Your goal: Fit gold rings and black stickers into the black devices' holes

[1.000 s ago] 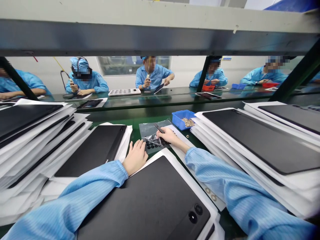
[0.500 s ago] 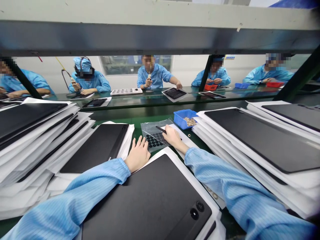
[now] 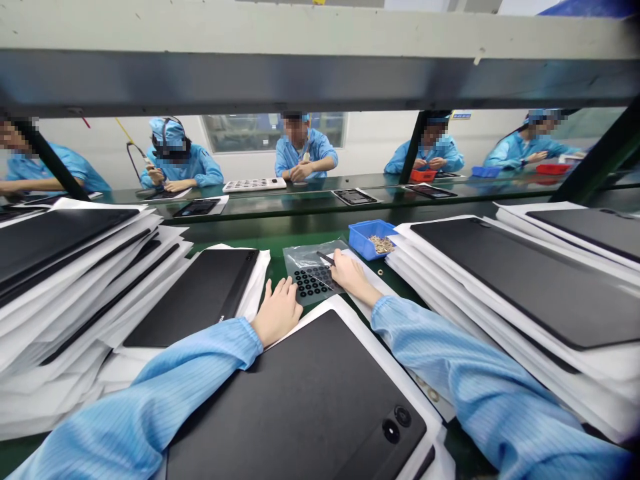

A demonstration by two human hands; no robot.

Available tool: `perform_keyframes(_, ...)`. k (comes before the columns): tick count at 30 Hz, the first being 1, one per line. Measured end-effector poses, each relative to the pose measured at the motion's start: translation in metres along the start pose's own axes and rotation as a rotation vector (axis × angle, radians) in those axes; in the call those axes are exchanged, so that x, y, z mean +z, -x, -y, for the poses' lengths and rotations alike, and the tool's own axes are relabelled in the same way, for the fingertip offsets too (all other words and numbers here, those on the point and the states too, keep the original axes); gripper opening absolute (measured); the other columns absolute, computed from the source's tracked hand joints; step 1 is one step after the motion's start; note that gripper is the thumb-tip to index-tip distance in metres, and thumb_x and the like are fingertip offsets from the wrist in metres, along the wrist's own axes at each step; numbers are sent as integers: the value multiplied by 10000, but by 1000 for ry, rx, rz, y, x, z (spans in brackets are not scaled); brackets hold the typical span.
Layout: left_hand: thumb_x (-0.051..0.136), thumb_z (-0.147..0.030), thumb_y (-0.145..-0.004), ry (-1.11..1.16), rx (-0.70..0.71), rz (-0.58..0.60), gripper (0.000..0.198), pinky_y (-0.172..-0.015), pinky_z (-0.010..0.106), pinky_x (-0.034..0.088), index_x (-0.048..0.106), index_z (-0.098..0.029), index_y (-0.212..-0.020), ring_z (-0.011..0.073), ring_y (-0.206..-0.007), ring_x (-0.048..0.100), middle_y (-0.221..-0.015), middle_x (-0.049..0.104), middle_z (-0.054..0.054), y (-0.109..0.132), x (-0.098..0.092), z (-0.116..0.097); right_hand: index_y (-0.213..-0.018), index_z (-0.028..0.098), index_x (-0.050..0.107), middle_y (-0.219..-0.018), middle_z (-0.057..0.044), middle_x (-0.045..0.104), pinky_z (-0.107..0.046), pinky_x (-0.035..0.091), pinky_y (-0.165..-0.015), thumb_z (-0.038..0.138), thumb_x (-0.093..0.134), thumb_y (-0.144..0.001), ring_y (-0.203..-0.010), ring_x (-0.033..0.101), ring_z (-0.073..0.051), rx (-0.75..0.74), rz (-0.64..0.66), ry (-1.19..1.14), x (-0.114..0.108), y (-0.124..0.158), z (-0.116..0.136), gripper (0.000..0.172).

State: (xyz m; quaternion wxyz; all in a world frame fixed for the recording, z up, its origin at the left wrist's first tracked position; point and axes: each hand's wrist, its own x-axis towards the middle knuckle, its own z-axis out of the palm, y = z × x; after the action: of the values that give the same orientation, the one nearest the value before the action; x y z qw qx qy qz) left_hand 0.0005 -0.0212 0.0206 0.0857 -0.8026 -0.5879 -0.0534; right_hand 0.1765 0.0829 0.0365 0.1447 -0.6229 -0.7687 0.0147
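Note:
My right hand [image 3: 347, 273] grips a slim black pen-like tool [image 3: 325, 257], whose end points up and left over a clear plastic bag [image 3: 310, 253]. Under that hand and beside it lies a sheet of black round ring stickers [image 3: 311, 283], partly covered by the bag. My left hand [image 3: 279, 308] rests at the sheet's left edge, fingers stretched forward and holding nothing. Below both hands a dark tablet back cover [image 3: 300, 393] with two round camera lenses lies on white paper. My left sleeve crosses its left edge.
Tall stacks of dark covers between white sheets stand left [image 3: 65, 233] and right [image 3: 530, 273]. Another tablet cover [image 3: 195, 293] lies at left. A blue bin [image 3: 367, 240] holds small brass-coloured parts. A shelf beam [image 3: 320, 80] spans overhead. Several co-workers sit across the line.
My hands stay almost in place; the left fingers have drawn slightly closer together. Across the line, the middle co-worker has let go of a dark panel and brought both hands together.

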Motion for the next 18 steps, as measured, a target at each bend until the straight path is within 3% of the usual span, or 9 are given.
perform_keyframes(6,318,-160,-876,73,-25,18,464,-1099,549,237,437,-10,-1299,319,-1377,296,-1447,362,241,0,-1,-1,-1159,132,559,-1073,-82,619,-397,526,-811,327,541,-921,-924,623,-192,32,1,-14,0,-7,-10,308)
perform_keyframes(12,333,-160,-868,180,-56,12,478,-1098,491,284,412,16,-1306,327,-1379,284,-1458,338,243,-2,6,0,-1137,126,564,-1051,-82,621,-374,528,-776,351,512,-934,-893,625,-184,58,-35,-75,-17,-19,-20,307)
perform_keyframes(15,349,-140,-860,224,-75,-16,477,-1112,456,274,400,11,-1310,306,-1377,292,-1455,339,241,-3,10,1,-1158,134,545,-1007,-77,637,-358,498,-789,345,458,-956,-887,622,-184,-64,-60,-124,-14,-11,-8,305)
perform_keyframes(18,389,-152,-852,256,-127,-70,500,-1093,407,303,368,-10,-1331,271,-1355,318,-1435,347,231,-4,10,2,-1053,142,586,-880,-48,651,-323,475,-753,327,547,-906,-802,618,-171,-207,-11,-169,-3,-3,4,239)
